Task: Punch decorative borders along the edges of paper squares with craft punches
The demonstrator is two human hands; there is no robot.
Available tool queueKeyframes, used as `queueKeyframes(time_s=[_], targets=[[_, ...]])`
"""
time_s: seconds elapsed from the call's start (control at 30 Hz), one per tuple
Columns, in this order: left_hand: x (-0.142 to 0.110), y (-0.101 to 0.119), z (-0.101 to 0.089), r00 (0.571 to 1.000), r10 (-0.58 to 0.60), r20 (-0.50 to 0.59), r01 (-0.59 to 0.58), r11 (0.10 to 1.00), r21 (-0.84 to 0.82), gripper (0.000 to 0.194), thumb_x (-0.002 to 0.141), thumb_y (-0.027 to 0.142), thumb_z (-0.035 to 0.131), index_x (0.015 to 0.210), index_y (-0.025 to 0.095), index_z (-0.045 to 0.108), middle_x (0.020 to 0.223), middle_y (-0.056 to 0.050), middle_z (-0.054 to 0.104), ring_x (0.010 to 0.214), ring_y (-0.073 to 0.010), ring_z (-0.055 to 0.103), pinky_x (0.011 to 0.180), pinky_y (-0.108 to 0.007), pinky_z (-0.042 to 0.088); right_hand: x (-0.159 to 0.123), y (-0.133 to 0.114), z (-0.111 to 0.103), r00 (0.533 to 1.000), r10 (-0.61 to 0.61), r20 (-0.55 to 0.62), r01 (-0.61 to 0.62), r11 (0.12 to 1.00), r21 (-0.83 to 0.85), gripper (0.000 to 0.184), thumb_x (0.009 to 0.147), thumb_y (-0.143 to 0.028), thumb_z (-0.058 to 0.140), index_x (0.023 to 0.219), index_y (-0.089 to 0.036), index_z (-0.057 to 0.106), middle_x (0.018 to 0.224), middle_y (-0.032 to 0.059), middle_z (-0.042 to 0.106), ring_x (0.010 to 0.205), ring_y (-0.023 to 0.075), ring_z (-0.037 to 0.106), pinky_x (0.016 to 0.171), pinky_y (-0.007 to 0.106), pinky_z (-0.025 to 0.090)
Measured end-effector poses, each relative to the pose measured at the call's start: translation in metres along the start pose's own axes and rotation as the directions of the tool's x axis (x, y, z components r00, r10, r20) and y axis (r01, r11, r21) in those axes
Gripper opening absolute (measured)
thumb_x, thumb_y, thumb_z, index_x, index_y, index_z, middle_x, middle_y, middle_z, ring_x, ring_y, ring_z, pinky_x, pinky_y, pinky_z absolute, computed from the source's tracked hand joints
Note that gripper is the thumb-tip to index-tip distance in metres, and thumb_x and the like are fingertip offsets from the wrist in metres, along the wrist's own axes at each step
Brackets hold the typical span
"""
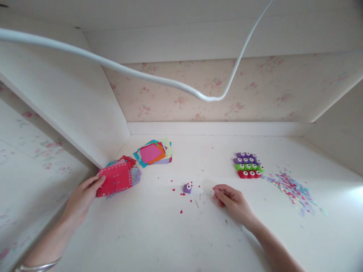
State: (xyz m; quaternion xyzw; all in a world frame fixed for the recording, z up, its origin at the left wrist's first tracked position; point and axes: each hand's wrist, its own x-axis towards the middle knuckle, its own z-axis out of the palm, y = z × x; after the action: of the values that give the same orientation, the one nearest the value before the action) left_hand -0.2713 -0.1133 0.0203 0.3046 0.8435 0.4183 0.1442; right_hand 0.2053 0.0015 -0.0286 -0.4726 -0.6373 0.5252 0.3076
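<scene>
At the left, my left hand point(87, 192) pinches the edge of a red paper card point(115, 180), which has small holes punched along its borders. The card is over a pile of other punched paper cards point(136, 174). A single purple craft punch point(187, 188) with a white button stands in the middle of the white tabletop, and small red paper cutouts point(181, 212) are scattered around it. To the right of that punch, my right hand point(229, 198) hovers or rests with fingers curled together; nothing shows in them.
A stack of coloured paper point(153, 153) lies at the back left. Rows of purple, green and red craft punches point(248, 166) stand at the right, beside a heap of paper confetti point(293, 190). A white cable point(159, 78) hangs across the upper view.
</scene>
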Motion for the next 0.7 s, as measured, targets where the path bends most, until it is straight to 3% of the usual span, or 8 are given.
queueKeyframes(time_s=[0.13,0.23,0.33,0.47,0.57,0.7], targets=[[-0.003,-0.020,-0.020,0.948,-0.231,0.219,0.263,0.955,-0.134,0.038,0.071,0.043,0.074,0.101,0.020,0.070,0.083,0.000,0.076,0.084,-0.0240,0.069,0.064,-0.027,0.053,0.000,-0.002,0.000,1.000,0.006,0.005,-0.006,1.000,-0.026,0.038,0.088,-0.056,0.054,0.093,-0.020,0.066,0.073,0.0042,0.065,0.058,0.0150,0.052,0.054,0.028,0.039],[-0.015,-0.031,-0.022,0.922,-0.231,0.310,0.304,0.929,-0.210,0.047,0.064,0.049,0.080,0.101,0.022,0.070,0.090,-0.003,0.076,0.091,-0.0262,0.069,0.073,-0.029,0.056,0.000,-0.001,0.001,1.000,0.010,0.003,-0.010,0.999,-0.042,0.039,0.088,-0.057,0.054,0.092,-0.020,0.066,0.072,0.0038,0.064,0.058,0.0147,0.052,0.054,0.028,0.039],[-0.013,-0.038,-0.019,0.936,-0.208,0.283,0.281,0.928,-0.246,0.052,0.064,0.052,0.079,0.105,0.022,0.068,0.094,-0.004,0.075,0.089,-0.0243,0.069,0.072,-0.029,0.056,0.001,-0.002,0.002,1.000,0.016,-0.002,-0.016,0.998,-0.056,0.039,0.089,-0.057,0.054,0.090,-0.020,0.066,0.072,0.0028,0.063,0.058,0.0140,0.051,0.054,0.027,0.038],[0.011,-0.037,-0.017,0.979,-0.152,0.138,0.190,0.927,-0.325,0.054,0.064,0.053,0.076,0.107,0.022,0.066,0.085,-0.002,0.071,0.071,-0.0168,0.065,0.055,-0.021,0.049,-0.001,-0.003,0.003,1.000,0.026,-0.014,-0.027,0.997,-0.069,0.039,0.089,-0.057,0.053,0.092,-0.020,0.066,0.073,0.0018,0.063,0.059,0.0137,0.050,0.055,0.026,0.038],[0.029,-0.029,-0.013,0.998,-0.008,0.059,0.021,0.976,-0.218,0.053,0.072,0.060,0.066,0.106,0.019,0.064,0.067,0.002,0.062,0.053,-0.0116,0.054,0.044,-0.018,0.039,-0.001,-0.003,0.003,0.999,0.032,-0.018,-0.033,0.996,-0.078,0.039,0.090,-0.056,0.052,0.092,-0.020,0.066,0.074,0.0018,0.063,0.060,0.0137,0.050,0.056,0.026,0.038],[0.042,-0.021,-0.002,0.994,0.070,0.088,-0.068,0.997,-0.021,0.059,0.074,0.063,0.060,0.111,0.016,0.063,0.064,0.001,0.063,0.048,-0.0139,0.053,0.043,-0.022,0.039,-0.001,-0.004,0.003,0.999,0.042,-0.020,-0.044,0.995,-0.089,0.038,0.089,-0.056,0.052,0.092,-0.020,0.066,0.074,0.0022,0.064,0.060,0.0140,0.051,0.057,0.026,0.039]])
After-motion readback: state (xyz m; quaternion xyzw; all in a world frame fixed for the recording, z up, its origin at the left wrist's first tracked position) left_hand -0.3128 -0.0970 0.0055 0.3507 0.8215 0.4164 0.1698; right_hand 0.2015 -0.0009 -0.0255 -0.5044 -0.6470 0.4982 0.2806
